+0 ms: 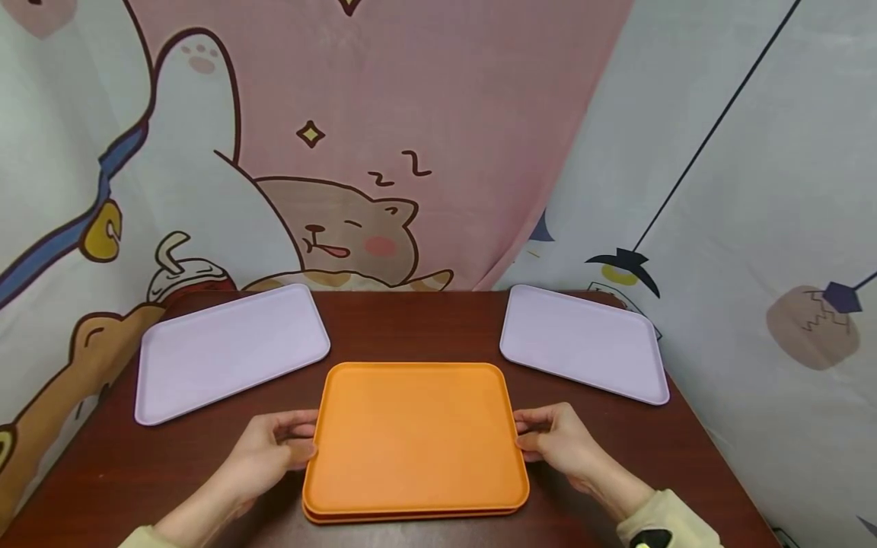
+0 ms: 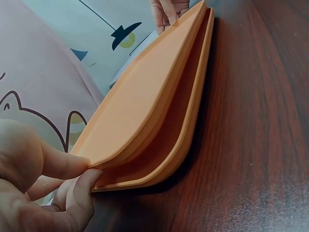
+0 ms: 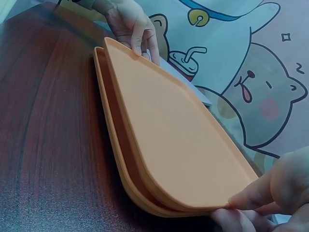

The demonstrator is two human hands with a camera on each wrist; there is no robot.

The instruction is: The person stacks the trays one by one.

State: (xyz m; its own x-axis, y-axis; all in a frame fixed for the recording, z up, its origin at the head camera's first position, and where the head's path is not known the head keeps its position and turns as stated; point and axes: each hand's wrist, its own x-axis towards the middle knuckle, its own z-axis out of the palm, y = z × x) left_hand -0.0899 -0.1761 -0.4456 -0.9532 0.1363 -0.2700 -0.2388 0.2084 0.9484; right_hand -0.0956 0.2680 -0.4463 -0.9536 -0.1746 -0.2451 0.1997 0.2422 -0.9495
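Two orange rectangular trays lie one above the other at the table's near middle. Both hands hold the upper orange tray [image 1: 414, 434] by its short sides. My left hand [image 1: 263, 450] pinches its left edge, the thumb on the rim and fingers beneath. At the opposite edge, my right hand [image 1: 560, 441] pinches the rim the same way. A dark gap separates it from the lower orange tray [image 2: 189, 130] along the near side in both wrist views. Whether any fingertip also touches the lower tray [image 3: 114, 145], I cannot tell.
One pale lilac tray [image 1: 233, 354] lies angled at the back left of the dark wooden table [image 1: 411, 323]. Another lilac tray [image 1: 582, 342] lies angled at the back right. A cartoon-printed curtain [image 1: 438, 137] hangs behind and along the sides.
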